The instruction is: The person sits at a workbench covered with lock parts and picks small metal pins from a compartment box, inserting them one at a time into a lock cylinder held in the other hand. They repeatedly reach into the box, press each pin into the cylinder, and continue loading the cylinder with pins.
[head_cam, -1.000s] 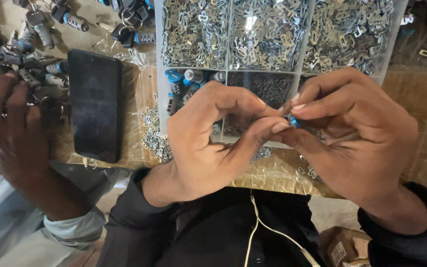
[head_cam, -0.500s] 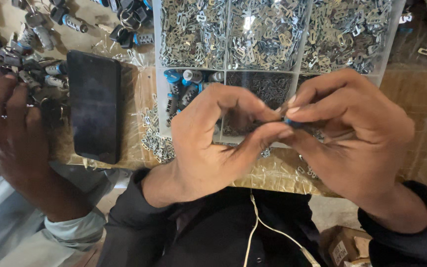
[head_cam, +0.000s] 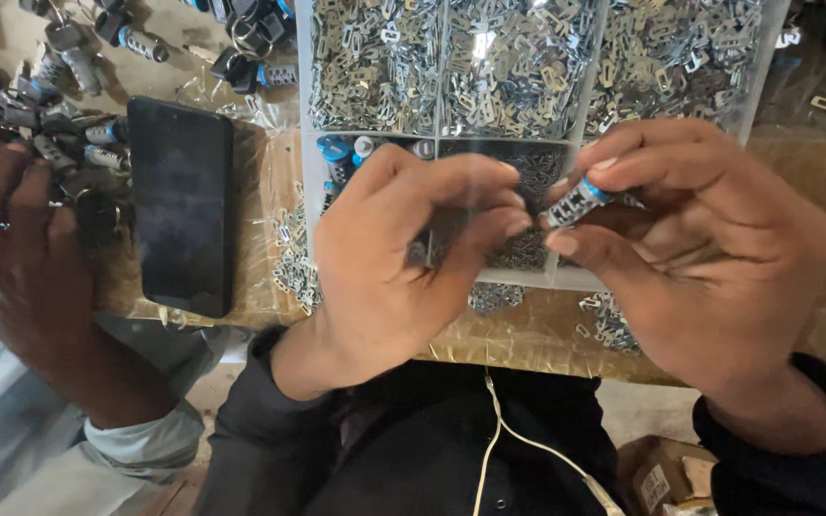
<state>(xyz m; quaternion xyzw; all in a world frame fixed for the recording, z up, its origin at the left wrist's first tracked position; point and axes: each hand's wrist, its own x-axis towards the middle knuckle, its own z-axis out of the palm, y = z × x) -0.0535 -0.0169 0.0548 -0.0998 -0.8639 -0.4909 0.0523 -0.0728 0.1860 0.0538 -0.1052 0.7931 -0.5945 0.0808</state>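
I'm seeing a small silver cylinder with a blue end showing between my fingers. The compartment tray is looking clear, its metal clips shining silvery grey. A phone is lying glossy black on the tan tabletop. My sleeves are showing black, a cord running white.

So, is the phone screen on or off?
Off: the phone lies flat on the table, its screen all dark.
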